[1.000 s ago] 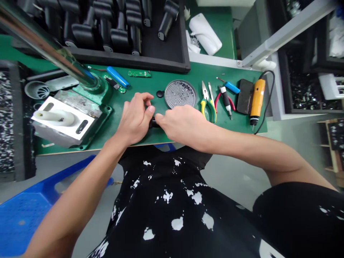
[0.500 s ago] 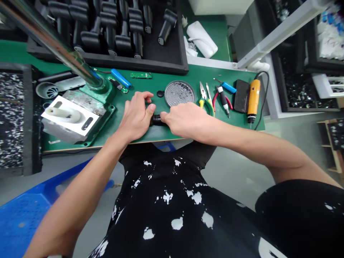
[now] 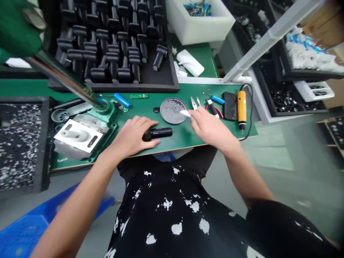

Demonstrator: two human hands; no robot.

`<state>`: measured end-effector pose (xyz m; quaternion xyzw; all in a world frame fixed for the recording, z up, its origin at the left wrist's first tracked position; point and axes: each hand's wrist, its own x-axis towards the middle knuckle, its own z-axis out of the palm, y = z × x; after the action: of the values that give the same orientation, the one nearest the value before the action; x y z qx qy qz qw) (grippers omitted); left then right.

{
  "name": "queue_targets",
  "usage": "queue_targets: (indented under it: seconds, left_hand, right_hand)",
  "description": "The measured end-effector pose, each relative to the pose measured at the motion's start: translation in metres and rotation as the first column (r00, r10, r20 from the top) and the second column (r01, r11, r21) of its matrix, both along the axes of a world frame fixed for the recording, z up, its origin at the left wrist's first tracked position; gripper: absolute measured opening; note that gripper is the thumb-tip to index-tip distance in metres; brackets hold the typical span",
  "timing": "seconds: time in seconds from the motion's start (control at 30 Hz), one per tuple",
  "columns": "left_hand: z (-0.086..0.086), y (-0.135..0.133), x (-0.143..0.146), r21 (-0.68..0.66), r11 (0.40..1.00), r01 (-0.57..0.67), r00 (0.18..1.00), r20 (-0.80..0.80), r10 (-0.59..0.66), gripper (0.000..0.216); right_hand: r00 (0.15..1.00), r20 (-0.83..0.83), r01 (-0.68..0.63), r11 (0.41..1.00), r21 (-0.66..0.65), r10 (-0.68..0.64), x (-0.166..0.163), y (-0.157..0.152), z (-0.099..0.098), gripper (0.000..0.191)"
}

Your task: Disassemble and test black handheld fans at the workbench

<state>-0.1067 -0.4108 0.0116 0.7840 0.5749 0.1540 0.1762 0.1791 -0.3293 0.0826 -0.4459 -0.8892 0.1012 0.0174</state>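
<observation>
Hands are apart over the green bench [image 3: 126, 112]. Looking down from head height, I see the left hand [image 3: 136, 136] curled around the nine o'clock end of a black cylinder [image 3: 161, 132] near the front edge; how firmly, I can't tell. At its three o'clock, the right hand [image 3: 211, 128] pinches a white piece [image 3: 185, 113] by the round tray [image 3: 171, 114].

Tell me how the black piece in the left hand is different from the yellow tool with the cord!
Color: the black piece is shiny black, while the yellow tool is mostly yellow-orange with a dark end.
Pose: the black piece points sideways, but the yellow tool's thin tip points toward the person.
Touch: the left hand holds the black piece; no hand touches the yellow tool.
Both are long and narrow.
</observation>
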Motion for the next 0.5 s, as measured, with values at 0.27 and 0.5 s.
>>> queue_targets:
  seconds: [0.27,0.5]
  left_hand:
    - [0.015,-0.020,0.028,-0.471,0.867,-0.160,0.681,0.584,0.443,0.038]
    - [0.005,-0.038,0.073,-0.577,0.817,-0.020,0.243,0.789,0.564,0.042]
  right_hand:
    - [0.896,-0.342,0.321,0.946,0.053,-0.285,0.017,0.024,-0.048,0.045]
    - [0.503,-0.751,-0.195,0.791,-0.580,-0.427,-0.032,-0.038,-0.031,0.046]
